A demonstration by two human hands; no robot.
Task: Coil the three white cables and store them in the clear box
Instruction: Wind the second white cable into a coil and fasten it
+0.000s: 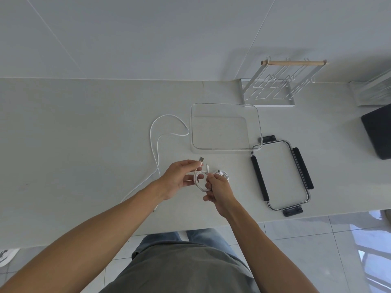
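- Head view: your left hand (176, 178) and right hand (218, 188) both pinch the coiled cable (200, 179) near the counter's front edge.
- The clear box (259, 125) stands open directly beyond, nearer your right hand.
- A loose cable (155, 144) lies left of the box.

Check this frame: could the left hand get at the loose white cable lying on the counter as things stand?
Probably not right away. The loose cable lies bare on the counter just left of the left hand, nothing over it, but that hand's fingers are pinching the coiled cable shared with the right hand.
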